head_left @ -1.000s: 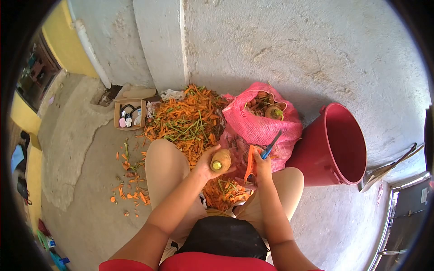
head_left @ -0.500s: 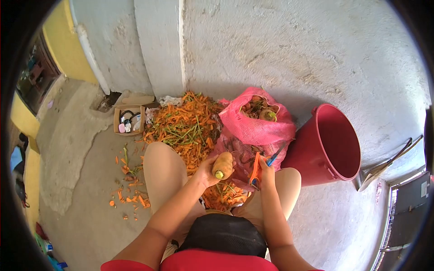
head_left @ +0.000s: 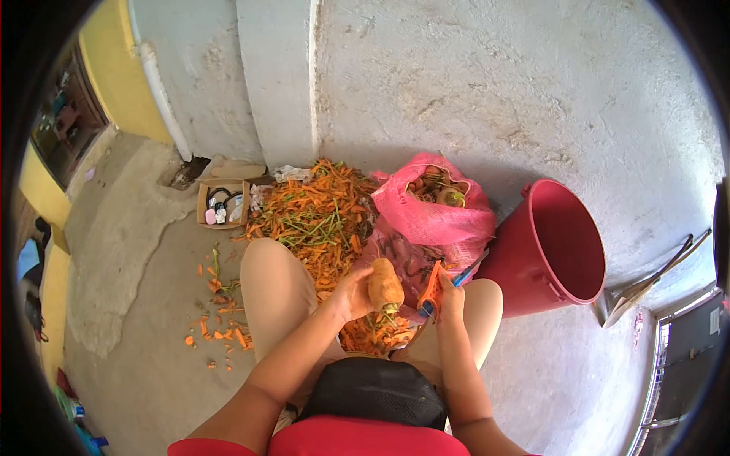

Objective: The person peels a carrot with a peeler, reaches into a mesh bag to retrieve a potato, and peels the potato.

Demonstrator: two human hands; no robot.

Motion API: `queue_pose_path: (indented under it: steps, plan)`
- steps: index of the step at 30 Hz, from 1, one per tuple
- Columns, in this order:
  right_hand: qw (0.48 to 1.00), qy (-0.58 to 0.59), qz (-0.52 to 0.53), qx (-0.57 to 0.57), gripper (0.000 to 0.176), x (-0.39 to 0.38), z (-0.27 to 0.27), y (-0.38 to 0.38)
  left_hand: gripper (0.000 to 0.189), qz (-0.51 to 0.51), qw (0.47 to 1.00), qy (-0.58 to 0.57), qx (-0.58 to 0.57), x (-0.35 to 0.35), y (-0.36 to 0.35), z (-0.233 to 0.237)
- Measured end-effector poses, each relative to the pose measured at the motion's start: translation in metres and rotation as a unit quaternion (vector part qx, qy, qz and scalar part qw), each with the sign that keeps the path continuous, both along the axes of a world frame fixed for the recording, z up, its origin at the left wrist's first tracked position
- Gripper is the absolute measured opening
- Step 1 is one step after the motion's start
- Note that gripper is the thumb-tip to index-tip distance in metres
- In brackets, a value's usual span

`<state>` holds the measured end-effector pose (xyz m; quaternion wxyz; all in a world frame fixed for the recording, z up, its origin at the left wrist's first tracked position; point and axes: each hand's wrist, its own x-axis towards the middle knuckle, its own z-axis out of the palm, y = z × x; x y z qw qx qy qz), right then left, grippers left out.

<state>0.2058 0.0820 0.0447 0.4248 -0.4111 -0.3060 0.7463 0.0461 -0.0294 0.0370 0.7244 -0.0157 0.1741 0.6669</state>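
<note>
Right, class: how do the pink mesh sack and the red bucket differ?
The pink mesh sack is soft and slumped; the red bucket is rigid and tilted. The sack holds carrots; the bucket's visible inside is bare. Both stand open on the concrete floor.

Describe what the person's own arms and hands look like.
Both arms are bare, with no watch or bracelet showing at either wrist. The left hand and right hand wear no gloves; the fingers are too small here to tell rings. Near the shoulders the arms come out of a red top.
</note>
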Motion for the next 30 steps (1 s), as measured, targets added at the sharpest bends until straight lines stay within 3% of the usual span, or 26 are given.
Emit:
queue_pose_path:
  steps: [2, 4, 5, 6, 9, 11, 15, 19, 22, 25, 27, 29, 30]
  plan:
    - [1.0, 0.014, -0.012, 0.014, 0.016, -0.011, 0.003, -0.004, 0.048, -0.006, 0.999, 0.038, -0.012, 0.002, 0.001, -0.01]
    - [0.994, -0.062, -0.027, 0.082, 0.016, -0.016, -0.017, 0.002, 0.048, -0.026, 0.999, 0.0, -0.032, -0.002, -0.001, -0.025]
    - [0.988, -0.1, -0.034, 0.115, 0.015, -0.021, -0.013, 0.0, 0.048, -0.034, 0.998, -0.018, -0.042, -0.003, -0.003, -0.023]
    - [0.981, -0.131, -0.013, 0.145, 0.015, -0.025, -0.008, -0.002, 0.044, -0.029, 0.995, 0.038, -0.085, -0.002, -0.005, -0.021]
    - [0.961, -0.175, -0.004, 0.216, 0.015, -0.045, 0.006, -0.014, 0.033, -0.059, 0.996, 0.003, -0.061, 0.004, -0.008, -0.007]
    - [0.929, -0.196, 0.003, 0.313, 0.013, -0.058, 0.008, -0.021, 0.035, -0.08, 0.993, -0.018, -0.085, 0.007, -0.007, -0.008]
    - [0.904, -0.271, 0.054, 0.327, 0.011, -0.066, 0.023, -0.037, 0.036, -0.094, 0.99, -0.067, -0.082, 0.007, -0.002, -0.041]
    - [0.886, -0.316, 0.066, 0.332, 0.012, -0.066, 0.025, -0.042, 0.035, -0.082, 0.989, -0.051, -0.11, 0.009, 0.0, -0.031]
    - [0.818, -0.423, 0.054, 0.385, 0.014, -0.063, 0.024, -0.035, 0.035, -0.101, 0.988, -0.021, -0.111, 0.009, 0.002, -0.03]
    - [0.776, -0.428, -0.072, 0.458, 0.015, -0.056, 0.0, -0.002, 0.036, -0.107, 0.986, 0.04, -0.123, 0.007, 0.003, -0.032]
    - [0.744, -0.54, -0.124, 0.373, 0.015, -0.039, -0.007, 0.046, 0.039, -0.139, 0.987, 0.04, -0.067, 0.009, -0.005, -0.007]
    - [0.865, -0.329, -0.212, 0.313, 0.019, -0.003, -0.076, 0.126, 0.04, -0.151, 0.984, 0.062, -0.072, 0.012, -0.011, 0.02]
    - [0.843, -0.38, -0.225, 0.307, 0.021, -0.004, -0.052, 0.116, 0.039, -0.122, 0.987, 0.056, -0.088, 0.012, -0.009, 0.017]
